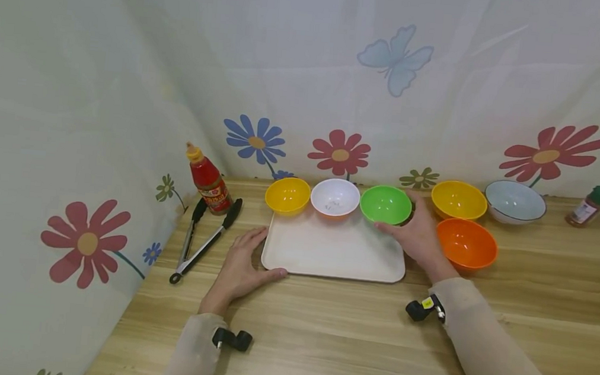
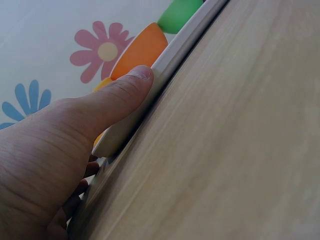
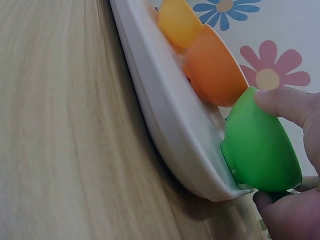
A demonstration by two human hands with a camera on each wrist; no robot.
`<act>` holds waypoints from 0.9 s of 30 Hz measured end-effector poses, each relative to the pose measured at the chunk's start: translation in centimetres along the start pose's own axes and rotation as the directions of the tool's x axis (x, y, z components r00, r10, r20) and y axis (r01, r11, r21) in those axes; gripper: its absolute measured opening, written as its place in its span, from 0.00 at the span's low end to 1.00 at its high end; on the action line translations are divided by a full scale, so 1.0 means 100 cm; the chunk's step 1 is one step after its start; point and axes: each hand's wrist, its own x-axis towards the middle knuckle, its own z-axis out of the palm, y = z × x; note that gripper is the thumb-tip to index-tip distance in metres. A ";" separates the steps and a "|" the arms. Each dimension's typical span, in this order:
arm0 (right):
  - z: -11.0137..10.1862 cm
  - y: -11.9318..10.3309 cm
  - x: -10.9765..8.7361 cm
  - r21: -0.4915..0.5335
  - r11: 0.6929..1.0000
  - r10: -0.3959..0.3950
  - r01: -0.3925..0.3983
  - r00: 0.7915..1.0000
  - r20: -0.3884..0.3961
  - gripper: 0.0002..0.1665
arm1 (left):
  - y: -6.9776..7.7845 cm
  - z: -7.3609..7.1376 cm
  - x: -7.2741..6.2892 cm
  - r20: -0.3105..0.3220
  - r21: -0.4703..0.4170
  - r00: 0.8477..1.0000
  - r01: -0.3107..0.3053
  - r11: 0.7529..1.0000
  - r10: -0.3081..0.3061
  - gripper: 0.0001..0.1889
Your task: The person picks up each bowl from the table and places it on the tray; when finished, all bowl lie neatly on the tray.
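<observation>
Green bowl (image 1: 386,204): I saw it at the tray's far right corner; I couldn't tell whether its foot rested flat.
Right hand (image 1: 419,231): it gripped the green bowl from the right, thumb and fingers closed around its side; some fingers were hidden behind it.
White tray (image 1: 334,250): it lay on the table (image 1: 345,346), its far edge covered from me by the row of bowls.
Left hand (image 1: 241,269): spread wide around the tray's near left corner, thumb on the near rim, the other fingers at the left edge, partly lost in shadow on my wrist view.
White bowl (image 1: 335,195): middle of the row, orange outside; I couldn't make out the small marks inside.
Yellow bowl (image 1: 287,195): left end of the row.
Right-hand cluster: an orange bowl (image 1: 466,244), a second yellow bowl (image 1: 458,199) and a pale blue bowl (image 1: 515,201).
Far right: a green-capped jar (image 1: 591,207), label too small to read.
Left side: tongs (image 1: 203,247), splayed, near a red sauce bottle (image 1: 207,182).
Sleeves: cut off by my head view's lower edge.
</observation>
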 end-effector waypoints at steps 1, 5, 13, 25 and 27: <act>0.000 0.001 0.000 0.004 1.000 0.002 -0.002 1.000 0.002 0.64 | 0.000 0.000 0.000 -0.001 0.001 1.000 0.001 1.000 -0.001 0.63; 0.002 0.002 0.002 -0.015 1.000 0.022 -0.022 1.000 0.000 0.64 | 0.000 0.000 0.000 0.000 0.000 1.000 0.001 1.000 -0.001 0.63; 0.004 -0.001 0.004 -0.082 0.994 0.066 -0.068 0.998 -0.019 0.64 | -0.001 0.000 0.000 -0.001 0.004 1.000 -0.002 1.000 0.002 0.63; 0.004 -0.003 0.010 -0.017 0.997 0.074 -0.075 0.997 -0.038 0.62 | 0.001 -0.001 -0.001 -0.003 -0.004 1.000 -0.003 1.000 0.003 0.63; 0.004 -0.003 0.010 -0.017 0.997 0.079 -0.079 0.996 -0.038 0.62 | 0.001 -0.001 -0.002 -0.004 -0.005 1.000 -0.003 1.000 0.003 0.63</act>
